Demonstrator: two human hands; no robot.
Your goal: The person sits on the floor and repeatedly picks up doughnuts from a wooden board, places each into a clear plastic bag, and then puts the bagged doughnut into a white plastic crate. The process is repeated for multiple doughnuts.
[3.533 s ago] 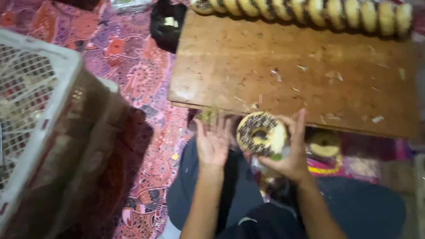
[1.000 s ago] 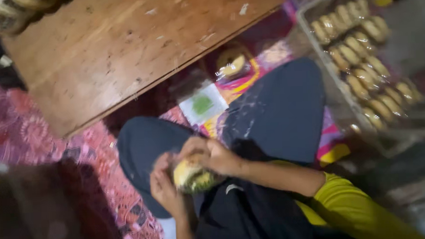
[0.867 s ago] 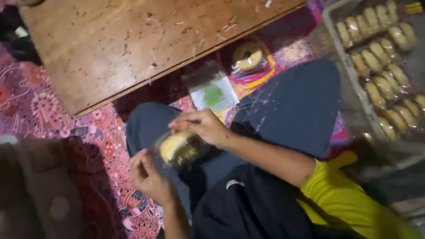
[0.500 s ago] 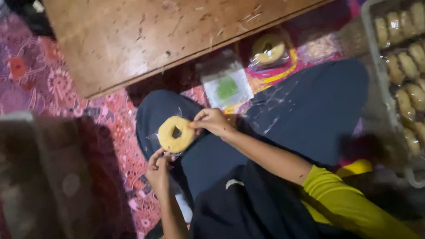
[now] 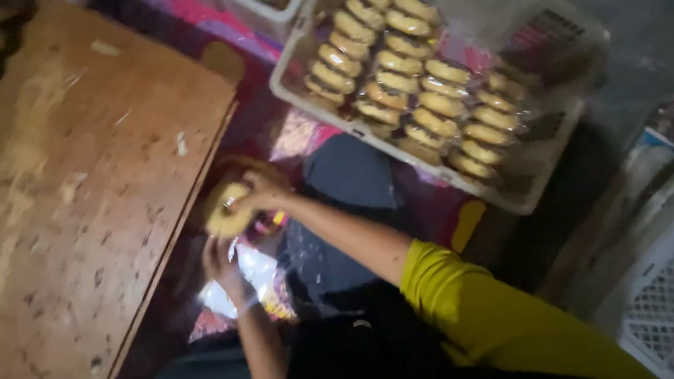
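Landmark = table [image 5: 73,224], low wooden top, scuffed, pale crumbs on it.

Nearest: yellow sleeve [image 5: 494,319], R arm running from it toward table edge. Dark trousers [image 5: 338,212] beneath, person seated on patterned rug [image 5: 297,134].

L hand [image 5: 223,266] just off table's near-right edge, below the donut. Fingers curled around clear plastic bag [image 5: 239,281]; grip looks closed on the film, but blur hides exact finger spacing.

R hand [image 5: 261,191] just above L, also at table edge. Fingers together, clamped on donut [image 5: 228,211].

Donut: pale ring, held in air beside table edge, over lap, touching R fingers; sits at mouth of bag. Cannot tell if partly inside.

Further out, right of table: white crate [image 5: 556,180] on floor, tilted in view, holding rows of wrapped donuts [image 5: 415,80], packed side by side.

Far right of table: white lattice basket [image 5: 664,304], well apart from hands.
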